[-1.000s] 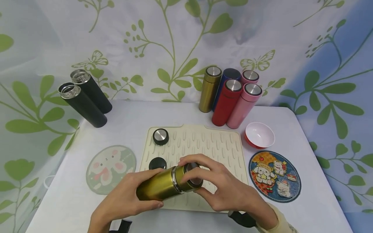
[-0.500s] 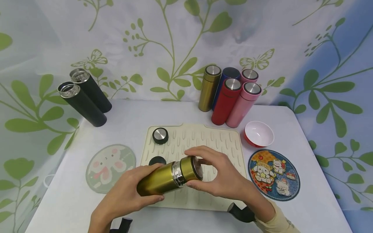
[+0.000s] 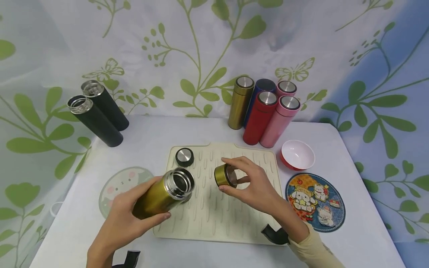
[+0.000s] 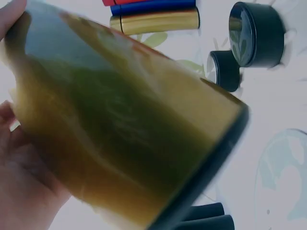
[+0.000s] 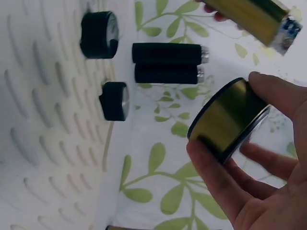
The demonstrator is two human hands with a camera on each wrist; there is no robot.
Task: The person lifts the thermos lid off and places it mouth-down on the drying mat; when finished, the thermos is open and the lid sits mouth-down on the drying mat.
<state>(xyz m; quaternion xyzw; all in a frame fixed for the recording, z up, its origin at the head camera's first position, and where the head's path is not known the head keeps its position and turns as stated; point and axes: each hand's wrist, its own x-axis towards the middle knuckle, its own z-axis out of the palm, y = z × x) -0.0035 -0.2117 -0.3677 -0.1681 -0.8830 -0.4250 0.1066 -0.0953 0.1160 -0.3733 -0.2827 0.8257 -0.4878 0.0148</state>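
My left hand [image 3: 125,214] grips a gold thermos bottle [image 3: 151,201], tilted so its bare steel mouth faces up and to the right. Its body [image 4: 124,115] fills much of the left wrist view. My right hand [image 3: 259,186] pinches the bottle's gold lid [image 3: 221,176] by its sides, apart from the bottle and over the cream ridged mat [image 3: 204,223]. The lid's gold side and black rim show close up in the right wrist view. On the mat, one black lid with a steel top [image 3: 184,157] lies behind the bottle; a second black lid [image 5: 100,35] is mostly hidden by it in the head view.
Two uncapped black bottles [image 3: 100,121] stand at the back left. Gold, blue, red [image 3: 259,119] and pink capped bottles cluster at the back right. Near them are a red-and-white bowl [image 3: 298,154] and a round cartoon mat [image 3: 315,203]. A pale rabbit mat [image 3: 110,186] lies left.
The gold lid has come off the bottle's neck and moved away with my right hand. My left hand has shifted left and tipped the bottle's mouth upward.
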